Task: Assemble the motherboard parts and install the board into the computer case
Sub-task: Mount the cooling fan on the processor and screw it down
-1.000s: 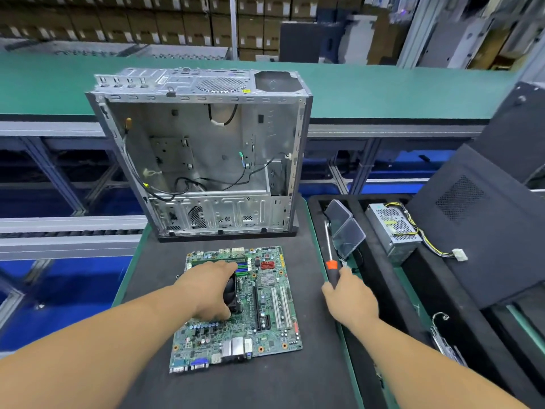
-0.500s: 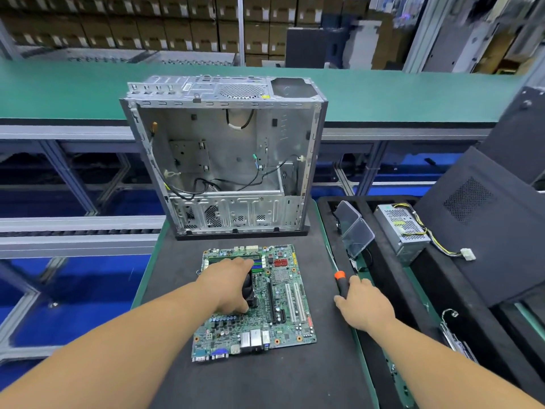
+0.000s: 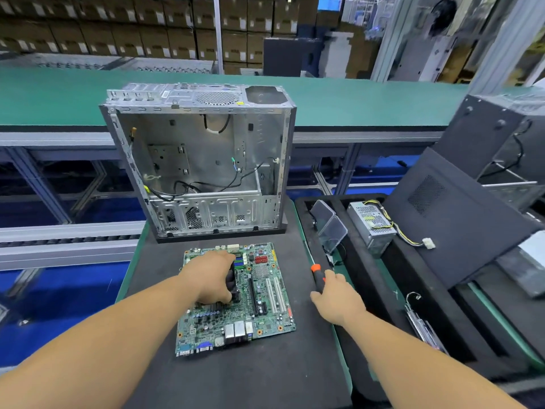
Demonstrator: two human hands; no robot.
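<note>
A green motherboard [image 3: 259, 308] lies flat on the black mat [image 3: 236, 376]. My left hand [image 3: 211, 277] rests over its middle, fingers curled round the dark cooler [image 3: 233, 286] mounted there. My right hand [image 3: 336, 296] grips the black handle of a screwdriver [image 3: 316, 271] with an orange collar, at the mat's right edge. Behind the board stands the open metal computer case [image 3: 206, 160], its inside empty apart from loose black cables.
A black tray [image 3: 368, 290] to the right holds a clear plastic piece [image 3: 330, 225], a silver power supply [image 3: 371, 225] with yellow wires, and a dark side panel [image 3: 451, 225] leaning up. A green conveyor belt [image 3: 354, 101] runs behind the case.
My right hand has closed round the screwdriver handle and drawn it slightly nearer. My left hand stays on the cooler. The view has shifted a little.
</note>
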